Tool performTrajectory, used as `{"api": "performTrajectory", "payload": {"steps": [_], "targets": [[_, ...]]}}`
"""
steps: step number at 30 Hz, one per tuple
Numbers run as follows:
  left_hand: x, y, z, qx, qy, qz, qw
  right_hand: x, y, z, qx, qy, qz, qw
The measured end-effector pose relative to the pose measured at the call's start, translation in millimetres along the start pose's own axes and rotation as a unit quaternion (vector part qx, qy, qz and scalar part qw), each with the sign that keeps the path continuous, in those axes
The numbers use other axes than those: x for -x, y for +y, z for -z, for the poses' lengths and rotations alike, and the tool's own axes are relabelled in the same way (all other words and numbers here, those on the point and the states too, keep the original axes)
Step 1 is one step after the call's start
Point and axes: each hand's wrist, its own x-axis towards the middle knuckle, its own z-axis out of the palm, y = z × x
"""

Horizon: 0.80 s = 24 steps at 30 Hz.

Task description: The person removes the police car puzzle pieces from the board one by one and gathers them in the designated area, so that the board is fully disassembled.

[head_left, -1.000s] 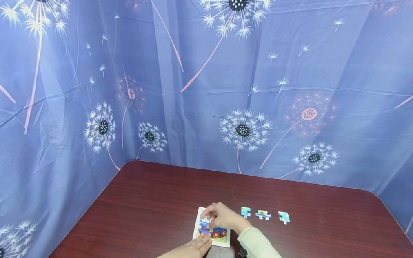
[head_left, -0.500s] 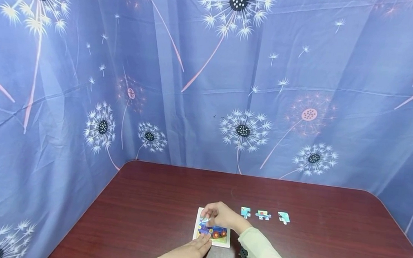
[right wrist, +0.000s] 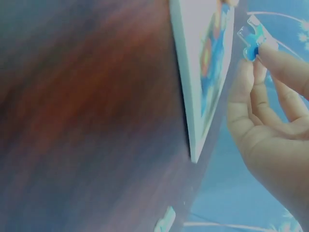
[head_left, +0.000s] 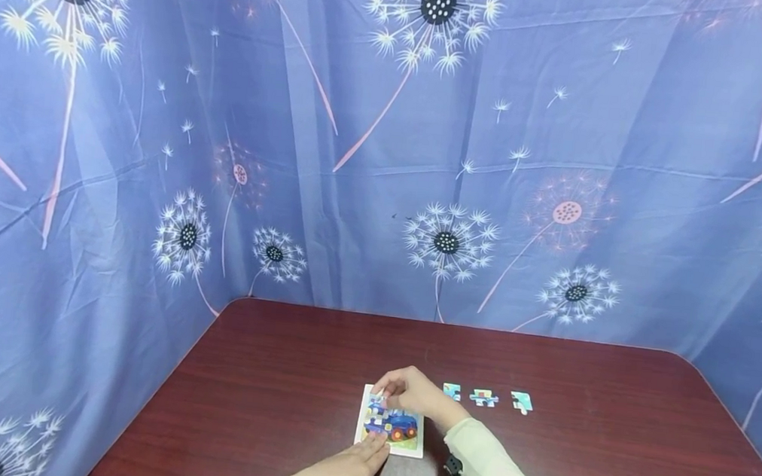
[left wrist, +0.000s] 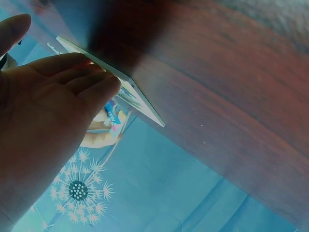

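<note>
A white-framed jigsaw puzzle board [head_left: 408,453] with a blue vehicle picture lies on the table. My left hand [head_left: 341,475] has its fingers extended onto the board's near edge; in the left wrist view these fingers [left wrist: 99,87] look straight. Over the board's upper part, my right hand [head_left: 413,392] pinches a small jigsaw piece between thumb and fingertips. In the right wrist view this blue-and-white jigsaw piece [right wrist: 252,38] is held tilted, apart from the board. The right hand hides the board's upper right part in the head view.
Right of the board, three loose jigsaw pieces lie in a row: a left piece [head_left: 451,391] partly behind the right hand, a middle piece [head_left: 483,398] and a right piece [head_left: 521,402]. A patterned blue curtain [head_left: 354,228] stands behind the dark red table [head_left: 573,451].
My right hand has risen slightly off the board with the jigsaw piece, uncovering more of the picture. The left hand stays at the near edge.
</note>
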Motion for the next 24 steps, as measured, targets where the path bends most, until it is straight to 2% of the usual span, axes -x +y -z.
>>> {"api": "performTrajectory", "payload": {"steps": [11, 24], "targets": [[-1.1, 1.3, -1.3, 0.017, -0.009, 0.017, 0.9997, 19.0, -4, 30, 0.018, 0.013, -0.01, 0.9997], [0.7, 1.0, -0.1, 0.02, -0.01, 0.02, 0.9996, 48.0, 13, 67, 0.015, 0.05, -0.051, 0.9973]]}}
